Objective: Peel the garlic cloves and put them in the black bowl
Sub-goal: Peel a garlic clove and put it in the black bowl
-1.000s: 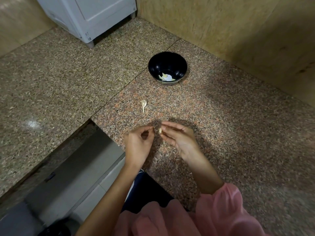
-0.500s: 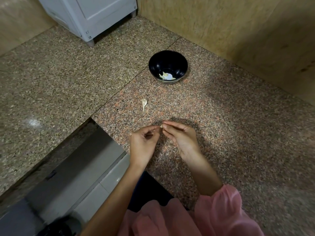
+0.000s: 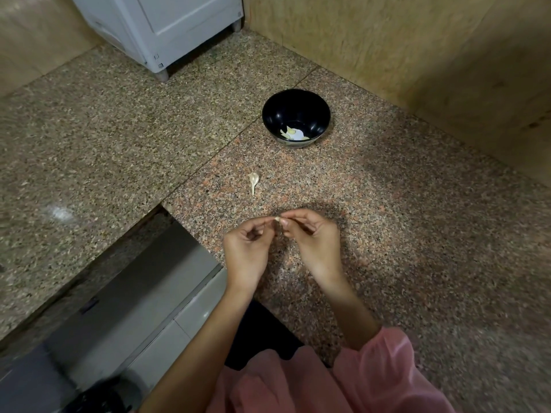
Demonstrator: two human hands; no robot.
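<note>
While both my grips, left hand (image 3: pixel 244 251) and right hand (image 3: pixel 313 242), pinch the garlic clove (image 3: pixel 277 219), the black bowl (image 3: pixel 296 114) sits straight ahead, nearer my right

bowl (image 3: pixel 296 118) behind hands | garlic peel (image 3: pixel 253 180) on counter (image 3: pixel 402 234) between bowl and hands

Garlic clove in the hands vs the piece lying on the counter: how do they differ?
The clove is pinched between the fingertips of both hands, left hand and right hand, above the counter; the piece lies loose, untouched. The clove is mostly hidden; the piece shows whole, a bulb end with a thin tail. Both are pale, outside the bowl.
</note>
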